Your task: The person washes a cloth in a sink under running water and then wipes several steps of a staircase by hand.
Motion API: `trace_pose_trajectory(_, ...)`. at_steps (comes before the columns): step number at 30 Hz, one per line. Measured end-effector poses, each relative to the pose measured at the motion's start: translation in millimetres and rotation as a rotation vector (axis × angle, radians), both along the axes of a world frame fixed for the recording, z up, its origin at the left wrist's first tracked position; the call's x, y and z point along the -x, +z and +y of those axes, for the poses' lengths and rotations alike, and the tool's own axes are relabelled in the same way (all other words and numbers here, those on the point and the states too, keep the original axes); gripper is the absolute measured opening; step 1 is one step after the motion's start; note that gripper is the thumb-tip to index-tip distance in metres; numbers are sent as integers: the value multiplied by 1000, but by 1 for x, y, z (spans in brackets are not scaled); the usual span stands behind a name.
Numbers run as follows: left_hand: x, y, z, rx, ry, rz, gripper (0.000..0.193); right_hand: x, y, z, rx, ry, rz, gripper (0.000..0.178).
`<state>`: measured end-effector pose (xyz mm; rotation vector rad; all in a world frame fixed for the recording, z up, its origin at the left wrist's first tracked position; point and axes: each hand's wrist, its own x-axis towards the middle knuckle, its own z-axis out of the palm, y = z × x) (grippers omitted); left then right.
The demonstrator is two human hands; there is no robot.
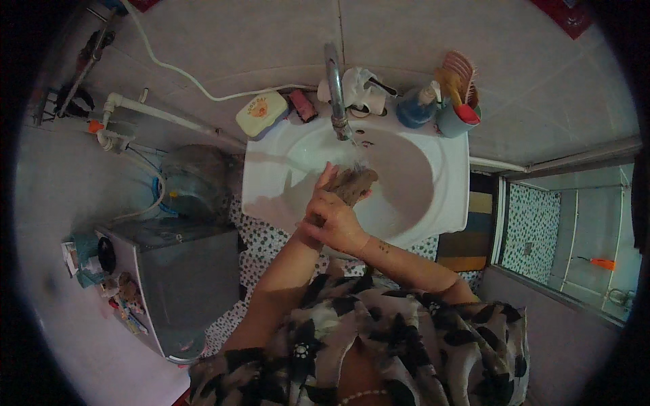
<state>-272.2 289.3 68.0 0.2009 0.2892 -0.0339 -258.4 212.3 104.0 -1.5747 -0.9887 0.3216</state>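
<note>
Over the white washbasin (447,196), my left hand (326,178) is under the running tap (334,88). A brown, uneven, cloth-like piece (352,184) lies in it, with fingers showing on both sides; its exact kind is unclear. Water falls from the spout onto the far end of this piece. My right hand (336,222) is wrapped round my left wrist, its fingers bent and closed. The right forearm crosses in from the lower right, the left from the lower left. Part of the left palm is hidden behind the right hand and the brown piece.
Along the basin's back stand a cream soap box (261,114), a pink-red bar (302,106), a white crumpled item (364,91), a blue pump bottle (416,108) and a cup (459,122) with brushes. At left is a grey cabinet (189,284); at right, a doorway (528,230).
</note>
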Motion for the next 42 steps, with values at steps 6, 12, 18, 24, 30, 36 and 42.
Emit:
trace_pose_trajectory(6, -12, -24, -15, -239, 168, 418, 38, -110, -52, -19, 704, -513, 200, 26)
trace_pose_trajectory(12, -8, -75, 13, -147, 156, 476, 34, -27, -42, 8, 296, -382, -77, 25)
trace_pose_trajectory(18, -21, -4, -15, -269, 153, 492, 37, -125, -100, -26, 417, -491, 725, 42)
trace_pose_trajectory(24, -29, -10, 24, -186, 115, 362, 40, -105, -54, -32, -321, 14, 1606, 50)
trace_pose_trajectory(30, -22, -3, 26, -196, -53, 359, 59, -121, -42, -27, -319, -158, 1083, 36)
trace_pose_trajectory(36, -34, -6, -3, 26, -98, 37, 80, -73, 8, -52, 146, -108, -328, 23)
trace_pose_trajectory(42, -37, 22, -24, 120, -80, -112, 53, -79, 39, -73, -201, -128, 347, 20)
